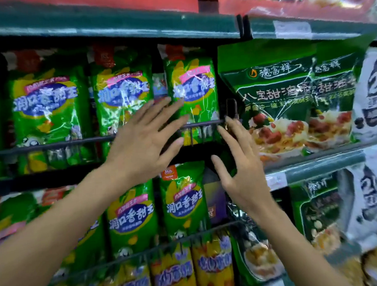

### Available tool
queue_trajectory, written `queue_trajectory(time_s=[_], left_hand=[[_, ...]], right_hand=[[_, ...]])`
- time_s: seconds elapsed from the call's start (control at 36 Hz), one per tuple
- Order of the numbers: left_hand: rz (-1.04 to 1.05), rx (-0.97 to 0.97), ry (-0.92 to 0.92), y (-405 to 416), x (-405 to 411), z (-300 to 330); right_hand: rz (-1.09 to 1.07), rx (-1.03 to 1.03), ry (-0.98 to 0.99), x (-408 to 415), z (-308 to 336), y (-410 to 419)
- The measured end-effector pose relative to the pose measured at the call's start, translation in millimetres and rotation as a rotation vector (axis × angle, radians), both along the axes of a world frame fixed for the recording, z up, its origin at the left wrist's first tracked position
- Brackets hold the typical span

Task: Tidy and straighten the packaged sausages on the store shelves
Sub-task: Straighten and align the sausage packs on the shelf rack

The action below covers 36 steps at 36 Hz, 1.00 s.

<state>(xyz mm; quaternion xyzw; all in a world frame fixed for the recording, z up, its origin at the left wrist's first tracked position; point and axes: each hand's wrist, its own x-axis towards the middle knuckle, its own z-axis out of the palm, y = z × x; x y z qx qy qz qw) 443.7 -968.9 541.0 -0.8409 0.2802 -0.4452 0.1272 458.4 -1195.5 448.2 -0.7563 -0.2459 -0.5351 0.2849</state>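
Observation:
Green sausage packs stand in a row on the upper shelf behind a black wire rail (49, 144). The rightmost pack (194, 91) stands upright at the row's end, with another pack (121, 96) to its left. My left hand (144, 137) is spread open in front of the gap between these two, fingertips close to the rightmost pack. My right hand (238, 161) is open with straight fingers, its fingertips at the rail's right end near a black divider post (231, 108). Neither hand grips anything. More green packs (182, 201) stand on the shelf below.
Dark green porridge bags (291, 95) fill the shelf section to the right, with white and grey bags (373, 94) beyond. Yellow sausage packs (192, 274) sit on the lowest rack. A green shelf edge (108, 25) runs overhead.

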Motion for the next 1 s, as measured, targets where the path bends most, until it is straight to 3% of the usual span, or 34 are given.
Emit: queue_trajectory(time_s=[0.28,0.39,0.56,0.69,0.89,1.0], left_hand=[[-0.206,-0.217,0.142,-2.1,-32.7,-103.1],[-0.188,-0.282,0.194,-0.8,-31.1,-151.4],[-0.155,-0.359,0.200,1.8,-17.3,-195.1],[-0.156,-0.385,0.123,10.3,-7.1,-214.5],[-0.018,-0.388,-0.029,13.3,-6.5,-226.1],[0.030,-0.412,-0.084,7.3,-5.6,-226.9]], right_hand=[[0.269,0.085,0.266,-22.4,-85.8,9.5],[0.217,0.055,0.481,-15.3,-105.9,10.7],[0.041,-0.177,0.668,-3.2,-107.1,8.6],[-0.132,-0.380,0.684,8.3,-111.0,9.3],[-0.149,-0.213,0.380,24.1,-124.0,12.9],[-0.098,-0.131,0.348,24.1,-126.7,14.0]])
